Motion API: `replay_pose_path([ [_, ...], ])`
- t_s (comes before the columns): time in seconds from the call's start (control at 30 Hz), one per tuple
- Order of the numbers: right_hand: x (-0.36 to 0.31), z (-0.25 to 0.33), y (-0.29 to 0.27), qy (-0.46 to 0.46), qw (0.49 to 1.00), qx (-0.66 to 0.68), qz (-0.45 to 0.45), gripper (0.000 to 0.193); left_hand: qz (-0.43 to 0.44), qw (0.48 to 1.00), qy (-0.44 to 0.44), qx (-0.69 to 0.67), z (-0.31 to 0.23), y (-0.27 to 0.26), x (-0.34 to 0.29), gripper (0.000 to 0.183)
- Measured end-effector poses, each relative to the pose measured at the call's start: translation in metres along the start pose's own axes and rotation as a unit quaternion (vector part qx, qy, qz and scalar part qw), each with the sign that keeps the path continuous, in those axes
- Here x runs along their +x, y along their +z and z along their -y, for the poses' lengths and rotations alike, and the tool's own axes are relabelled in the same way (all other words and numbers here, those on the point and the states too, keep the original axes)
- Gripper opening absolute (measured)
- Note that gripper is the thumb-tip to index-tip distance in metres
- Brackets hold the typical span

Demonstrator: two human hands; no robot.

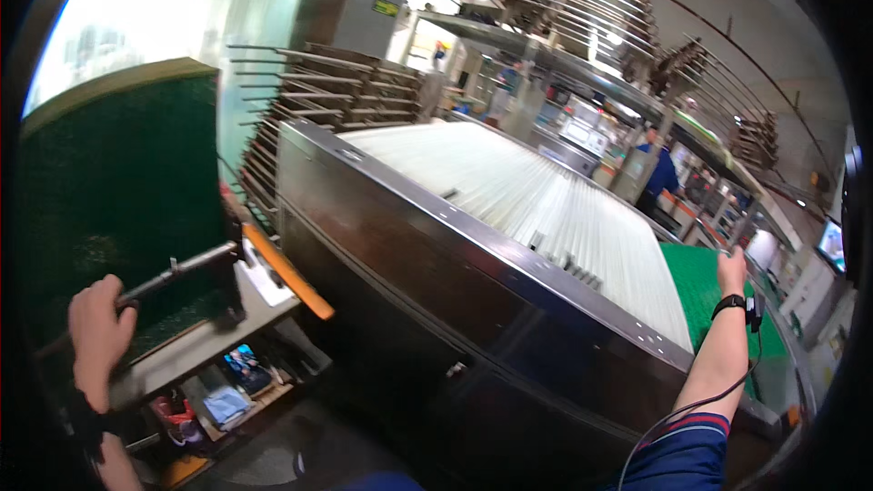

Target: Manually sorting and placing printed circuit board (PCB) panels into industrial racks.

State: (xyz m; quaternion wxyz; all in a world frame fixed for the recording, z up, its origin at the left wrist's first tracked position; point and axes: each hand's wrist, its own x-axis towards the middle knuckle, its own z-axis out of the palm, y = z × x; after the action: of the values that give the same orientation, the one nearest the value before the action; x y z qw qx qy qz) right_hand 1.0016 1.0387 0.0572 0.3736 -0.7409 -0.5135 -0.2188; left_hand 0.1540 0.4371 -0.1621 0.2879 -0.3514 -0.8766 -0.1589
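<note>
At the left, my left hand (pixel 98 327) is closed round a metal bar (pixel 186 265) that runs in front of a dark green panel (pixel 118 200). My right arm stretches to the far right. There my right hand (pixel 731 271) has its fingers curled above a green surface (pixel 700 286); what they close on is too small to make out. Between my hands lies a wide bed of white ribs or rollers (pixel 536 191) in a steel frame (pixel 473 236). Several small dark pieces (pixel 582 273) are on the bed near its front edge.
An orange strip (pixel 286 273) juts out beside the bar. Below it, an open shelf (pixel 245 405) holds a blue cloth and other items. Racks of metal rods (pixel 336 91) stand behind the bed, with more overhead. A person in blue (pixel 661 173) is beyond the bed.
</note>
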Motion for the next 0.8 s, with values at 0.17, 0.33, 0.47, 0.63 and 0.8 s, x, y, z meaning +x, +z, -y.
replay_pose_path([
  [0.17, -0.055, -0.081, -0.062, 0.200, 0.943, -0.110, -0.241, 0.061, -0.005, 1.000, -0.019, -0.019, 0.050, 0.019, -0.012, 0.040],
  [0.33, -0.049, -0.167, -0.055, 0.431, 0.830, 0.167, -0.313, 0.075, 0.066, 0.998, -0.011, -0.013, 0.109, 0.076, -0.008, 0.065],
  [0.47, -0.072, -0.149, -0.059, 0.440, 0.725, 0.447, -0.283, 0.071, 0.046, 0.999, -0.005, 0.016, 0.115, 0.068, -0.007, 0.064],
  [0.63, -0.058, -0.179, -0.034, 0.320, 0.657, 0.677, -0.089, 0.037, 0.078, 0.997, -0.023, -0.003, 0.090, 0.042, -0.001, 0.065],
  [0.8, -0.032, -0.201, -0.009, 0.340, 0.712, 0.614, -0.032, 0.044, 0.069, 0.997, -0.024, -0.006, 0.101, 0.058, 0.000, 0.064],
])
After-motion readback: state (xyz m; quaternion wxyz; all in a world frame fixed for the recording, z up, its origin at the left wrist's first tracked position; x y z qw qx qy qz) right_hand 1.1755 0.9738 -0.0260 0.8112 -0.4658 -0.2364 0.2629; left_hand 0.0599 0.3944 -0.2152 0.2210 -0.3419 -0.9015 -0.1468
